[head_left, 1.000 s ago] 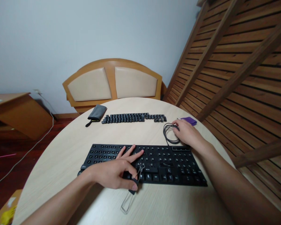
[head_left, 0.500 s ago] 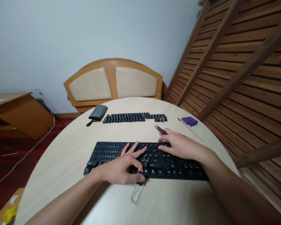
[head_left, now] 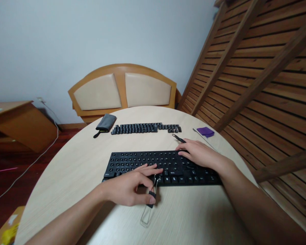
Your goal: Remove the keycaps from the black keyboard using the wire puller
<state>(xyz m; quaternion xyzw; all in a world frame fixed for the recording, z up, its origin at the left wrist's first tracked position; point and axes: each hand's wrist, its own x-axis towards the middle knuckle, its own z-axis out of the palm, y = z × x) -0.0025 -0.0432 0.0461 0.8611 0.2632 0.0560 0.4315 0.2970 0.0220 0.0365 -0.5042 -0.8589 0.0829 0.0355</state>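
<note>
A black keyboard (head_left: 142, 159) lies across the table in front of me, most of its keys stripped of caps; a few wide keys and the bottom row still carry theirs. My left hand (head_left: 129, 187) pinches a wire keycap puller (head_left: 152, 200) by its black plastic middle, between thumb and index finger. One wire end reaches over the keyboard's near edge, while the other loop hangs towards me. My other fingers stretch over the lower rows. My right hand (head_left: 200, 152) grips the keyboard's far edge, right of the middle. Beside its fingertips a black cable bundle (head_left: 178, 138) pokes out.
Rows of removed black keycaps (head_left: 135, 128) lie behind the keyboard on the round table (head_left: 73, 163). A grey pouch (head_left: 106, 123) is at the back left. At the right are a purple cloth (head_left: 205, 131) and a thin rod (head_left: 201, 136). A chair (head_left: 122, 88) stands beyond.
The keyboard has shifted away from me and slightly right, with my right hand on it. My left hand and the puller have drawn back towards the near edge.
</note>
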